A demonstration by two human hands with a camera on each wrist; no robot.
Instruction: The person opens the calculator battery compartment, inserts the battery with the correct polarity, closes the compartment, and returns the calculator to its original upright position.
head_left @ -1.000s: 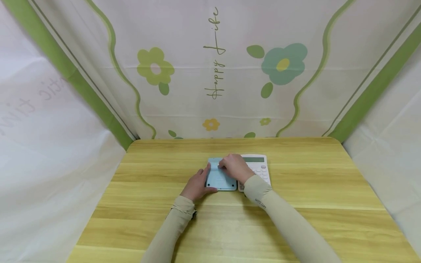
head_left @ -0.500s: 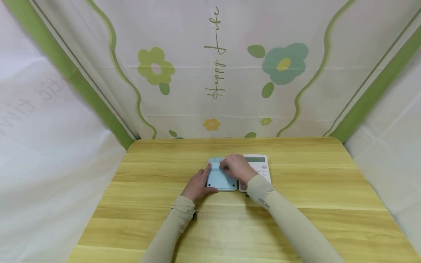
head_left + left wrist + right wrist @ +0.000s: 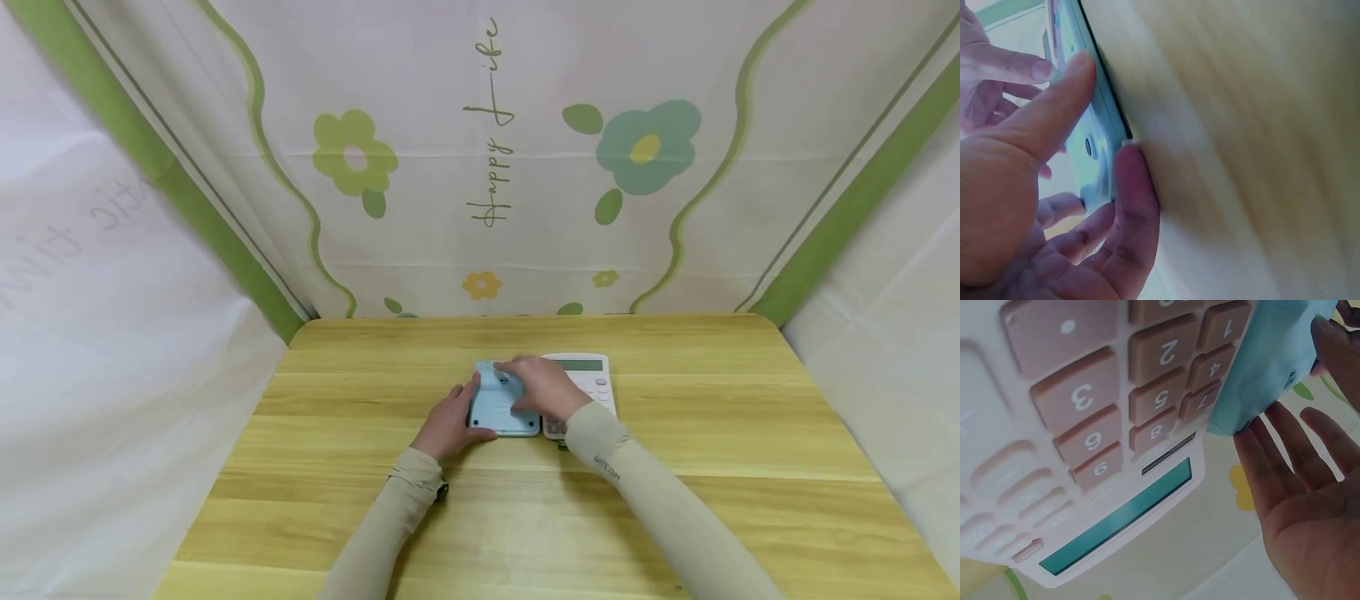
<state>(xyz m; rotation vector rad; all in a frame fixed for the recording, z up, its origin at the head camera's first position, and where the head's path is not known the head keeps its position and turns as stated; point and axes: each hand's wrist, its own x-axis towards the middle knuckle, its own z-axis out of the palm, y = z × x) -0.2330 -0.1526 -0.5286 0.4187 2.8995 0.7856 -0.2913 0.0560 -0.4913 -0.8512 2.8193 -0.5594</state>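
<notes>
Blue case (image 3: 495, 404) lying underside-up on table (image 3: 510, 517), just beside white calculator (image 3: 600, 392). I'm gripping its edges with left hand (image 3: 447, 423), holding right hand (image 3: 546, 387) spread over its back. Judging it light, stiff, slightly slippery; favouring side edges for hold.

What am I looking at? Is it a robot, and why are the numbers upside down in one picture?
No robot: that's a person's left hand and right hand, both bare. The wide view comes from a camera on the head, looking down. Two more cameras are worn on the wrists. The right wrist one sees things turned around, so the numbers look upside down.

On the wooden table lies a white calculator, face up. Beside it, on the person's left, lies a flat light blue device. The left hand holds its edges at one corner. The right hand reaches over it and doesn't seem to grip anything. Behind hangs a flowery cloth.
</notes>
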